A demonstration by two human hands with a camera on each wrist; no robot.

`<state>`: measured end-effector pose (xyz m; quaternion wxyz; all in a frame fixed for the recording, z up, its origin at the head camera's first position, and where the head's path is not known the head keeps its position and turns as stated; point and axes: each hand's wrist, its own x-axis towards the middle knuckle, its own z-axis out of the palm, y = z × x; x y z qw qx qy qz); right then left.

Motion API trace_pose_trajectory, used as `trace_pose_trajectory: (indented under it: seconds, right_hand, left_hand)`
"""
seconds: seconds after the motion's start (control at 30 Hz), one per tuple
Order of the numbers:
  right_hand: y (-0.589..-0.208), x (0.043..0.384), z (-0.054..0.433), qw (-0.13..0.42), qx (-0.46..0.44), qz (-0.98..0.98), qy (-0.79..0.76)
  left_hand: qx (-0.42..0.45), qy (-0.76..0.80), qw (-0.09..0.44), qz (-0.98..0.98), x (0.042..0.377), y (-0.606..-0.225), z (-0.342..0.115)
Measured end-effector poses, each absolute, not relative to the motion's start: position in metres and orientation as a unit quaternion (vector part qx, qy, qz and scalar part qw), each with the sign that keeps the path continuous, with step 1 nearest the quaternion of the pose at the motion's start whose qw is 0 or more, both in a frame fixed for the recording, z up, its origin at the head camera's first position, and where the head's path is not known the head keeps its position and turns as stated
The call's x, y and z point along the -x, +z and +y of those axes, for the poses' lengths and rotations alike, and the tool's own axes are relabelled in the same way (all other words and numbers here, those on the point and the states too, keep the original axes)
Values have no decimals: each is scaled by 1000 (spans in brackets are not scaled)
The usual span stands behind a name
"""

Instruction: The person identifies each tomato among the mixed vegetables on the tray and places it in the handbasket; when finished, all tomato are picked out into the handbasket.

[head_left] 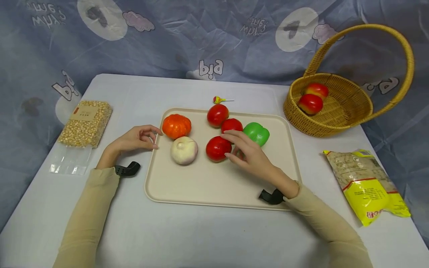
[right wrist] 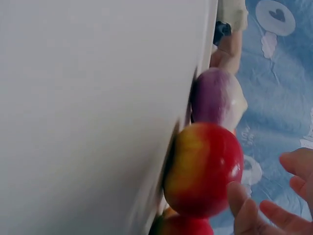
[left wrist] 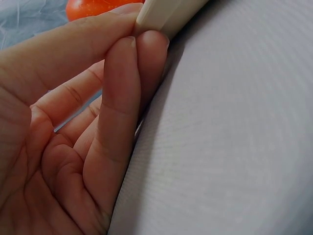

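Note:
My left hand (head_left: 139, 138) pinches the left rim of a beige tray (head_left: 187, 186); the left wrist view shows thumb and fingertips meeting at the tray edge (left wrist: 168, 14). Over the tray, my right hand (head_left: 249, 156) is spread around the near red-and-yellow apple (head_left: 217, 149). In the right wrist view its fingers are parted beside that apple (right wrist: 205, 169); whether a fingertip touches it I cannot tell. Two more red fruits (head_left: 218, 115) lie behind, with a green pepper (head_left: 257, 133) to their right. Left of the apple are a white-and-purple bulb (head_left: 184, 150) and an orange pumpkin (head_left: 176, 126).
A wicker basket (head_left: 298, 119) with a tall handle holds two red fruits (head_left: 311, 103) at the back right. In front of it lies a yellow bag (head_left: 365, 193). Corn kernels in a clear pack (head_left: 83, 126) sit at left. Behind the tray is a lollipop (head_left: 218, 99).

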<state>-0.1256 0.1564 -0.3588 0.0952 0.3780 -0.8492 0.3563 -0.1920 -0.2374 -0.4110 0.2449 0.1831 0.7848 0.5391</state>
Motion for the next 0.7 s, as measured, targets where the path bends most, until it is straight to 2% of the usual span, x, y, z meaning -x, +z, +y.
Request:
trace_pose_trajectory:
  seconds: [0.43,0.7]
  right_hand:
    - [-366,131,145,-4,-336,-903,267]
    - [-368,132,144,-34,-333,-908,253]
  left_hand:
    - [-181,544,244,782,192,-412,-238]
    - [-184,546,241,781,192,-413,-239]
